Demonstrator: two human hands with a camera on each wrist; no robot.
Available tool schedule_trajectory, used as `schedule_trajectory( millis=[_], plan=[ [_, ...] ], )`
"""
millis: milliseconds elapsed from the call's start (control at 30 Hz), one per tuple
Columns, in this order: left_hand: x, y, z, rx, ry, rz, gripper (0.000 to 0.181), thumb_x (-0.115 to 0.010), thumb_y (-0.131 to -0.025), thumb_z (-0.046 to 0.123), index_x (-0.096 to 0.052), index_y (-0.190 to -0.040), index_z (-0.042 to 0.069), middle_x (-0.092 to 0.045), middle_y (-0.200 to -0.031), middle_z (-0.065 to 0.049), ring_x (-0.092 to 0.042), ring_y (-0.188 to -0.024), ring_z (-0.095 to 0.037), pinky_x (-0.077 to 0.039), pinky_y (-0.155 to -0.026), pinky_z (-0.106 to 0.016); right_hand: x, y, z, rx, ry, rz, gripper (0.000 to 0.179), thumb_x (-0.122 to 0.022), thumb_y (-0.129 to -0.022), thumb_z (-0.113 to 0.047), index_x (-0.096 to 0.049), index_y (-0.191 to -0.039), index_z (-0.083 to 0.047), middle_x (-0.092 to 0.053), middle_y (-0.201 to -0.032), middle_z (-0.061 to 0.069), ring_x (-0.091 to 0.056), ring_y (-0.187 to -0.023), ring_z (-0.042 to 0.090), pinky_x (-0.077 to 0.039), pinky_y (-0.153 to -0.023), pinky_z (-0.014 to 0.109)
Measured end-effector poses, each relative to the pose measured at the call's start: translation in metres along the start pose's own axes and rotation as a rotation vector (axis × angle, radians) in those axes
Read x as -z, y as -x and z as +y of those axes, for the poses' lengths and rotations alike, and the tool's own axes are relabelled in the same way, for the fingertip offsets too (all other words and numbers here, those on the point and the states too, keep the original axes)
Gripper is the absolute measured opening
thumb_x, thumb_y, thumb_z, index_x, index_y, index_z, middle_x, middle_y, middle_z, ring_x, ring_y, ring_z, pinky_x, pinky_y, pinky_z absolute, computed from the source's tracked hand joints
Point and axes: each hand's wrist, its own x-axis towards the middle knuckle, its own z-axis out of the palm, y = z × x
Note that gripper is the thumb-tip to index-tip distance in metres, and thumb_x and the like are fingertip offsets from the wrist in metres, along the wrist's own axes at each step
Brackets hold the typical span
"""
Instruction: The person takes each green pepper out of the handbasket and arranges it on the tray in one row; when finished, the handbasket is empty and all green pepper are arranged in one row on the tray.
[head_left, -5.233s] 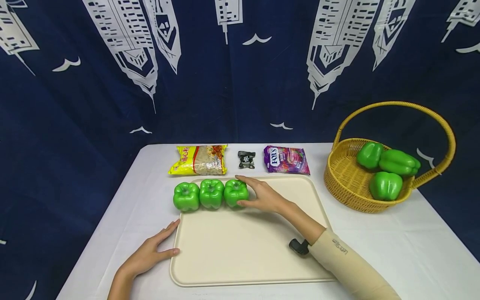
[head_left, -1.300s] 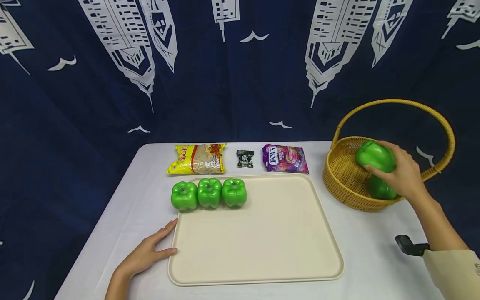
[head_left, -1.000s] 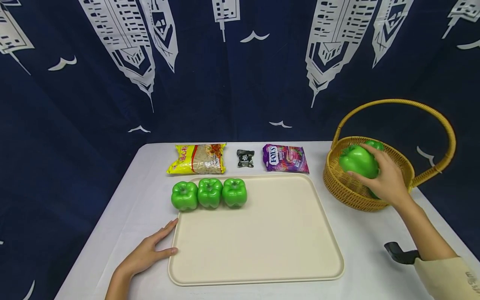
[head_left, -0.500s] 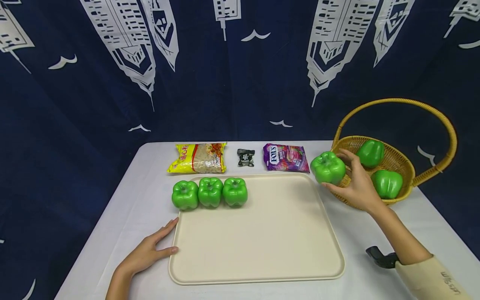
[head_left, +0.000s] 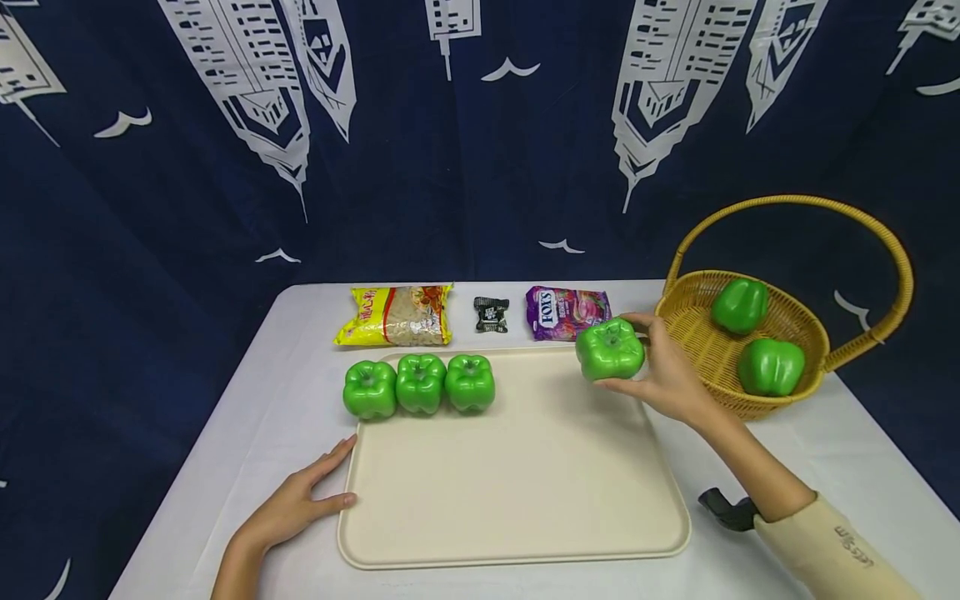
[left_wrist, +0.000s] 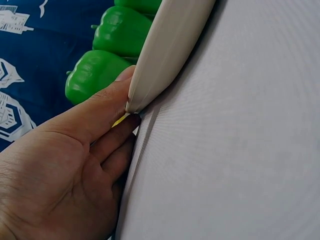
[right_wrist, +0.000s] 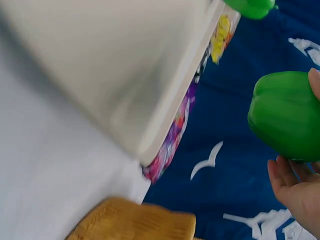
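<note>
My right hand (head_left: 663,379) grips a green bell pepper (head_left: 610,350) between thumb and fingers, over the back right corner of the cream tray (head_left: 517,492). The right wrist view shows the same pepper (right_wrist: 287,115) raised off the tray, fingers beneath it. Along the tray's back left edge sit three green bell peppers in a row: a left one (head_left: 370,390), a middle one (head_left: 421,383) and a right one (head_left: 470,383). My left hand (head_left: 292,500) rests at the tray's left edge, fingers extended; in the left wrist view its thumb (left_wrist: 112,97) touches the rim.
Right of the tray stands a yellow wicker basket (head_left: 693,367) with a tall handle, holding two green peppers (head_left: 741,306). Behind the tray lie a yellow food bag (head_left: 397,317), a small black packet (head_left: 491,315) and a purple Fox's candy bag (head_left: 562,312). A dark blue curtain hangs behind.
My right hand left the right pepper in the row, took another pepper out of the basket and carried it left over the tray corner. My left hand stayed at the tray edge.
</note>
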Motion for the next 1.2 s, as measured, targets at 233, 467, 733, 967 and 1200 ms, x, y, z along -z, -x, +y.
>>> schedule_trajectory(
  millis=[233,467,733,967,1200],
  plan=[
    [0.0,0.0,-0.001,-0.017,0.005,0.005,0.077,-0.07,-0.079,0.039,-0.033,-0.145,0.024,-0.027,-0.148,-0.01,-0.021,-0.136,-0.032,-0.018,-0.105,-0.051,-0.027,-0.012,-0.017,0.05,0.058,-0.057,0.097,-0.089,-0.057,-0.034,-0.038,-0.138,-0.015,-0.046,-0.119,0.012,-0.046,-0.105,0.027,-0.044,-0.085,0.05],
    [0.002,0.0,0.001,-0.024,-0.002,0.012,0.077,-0.07,-0.079,0.039,-0.034,-0.144,0.022,-0.027,-0.147,-0.012,-0.022,-0.135,-0.034,-0.018,-0.105,-0.053,-0.056,-0.026,-0.032,0.051,0.075,-0.127,0.089,-0.088,-0.056,-0.04,-0.044,-0.129,-0.012,-0.045,-0.114,0.009,-0.046,-0.102,0.025,-0.045,-0.086,0.047],
    [0.003,0.0,0.002,-0.021,0.003,0.004,0.076,-0.07,-0.08,0.039,-0.032,-0.145,0.023,-0.026,-0.148,-0.012,-0.021,-0.135,-0.034,-0.019,-0.105,-0.054,-0.085,-0.032,-0.03,-0.009,0.081,-0.261,0.086,-0.086,-0.058,-0.042,-0.045,-0.126,-0.01,-0.045,-0.114,0.013,-0.047,-0.103,0.027,-0.047,-0.084,0.045],
    [0.002,-0.001,-0.001,-0.021,0.004,0.0,0.076,-0.069,-0.08,0.04,-0.032,-0.145,0.025,-0.026,-0.148,-0.011,-0.021,-0.136,-0.033,-0.018,-0.105,-0.053,-0.095,-0.03,-0.026,-0.041,0.085,-0.324,0.086,-0.085,-0.058,-0.044,-0.046,-0.126,-0.008,-0.046,-0.114,0.015,-0.049,-0.103,0.029,-0.047,-0.087,0.046],
    [0.001,-0.001,-0.002,-0.018,0.012,0.0,0.076,-0.069,-0.08,0.039,-0.032,-0.145,0.025,-0.026,-0.148,-0.012,-0.021,-0.136,-0.033,-0.018,-0.105,-0.054,-0.089,-0.028,-0.026,-0.028,0.115,-0.397,0.093,-0.085,-0.059,-0.045,-0.041,-0.134,-0.012,-0.046,-0.12,0.013,-0.047,-0.109,0.03,-0.046,-0.087,0.049]
  ],
)
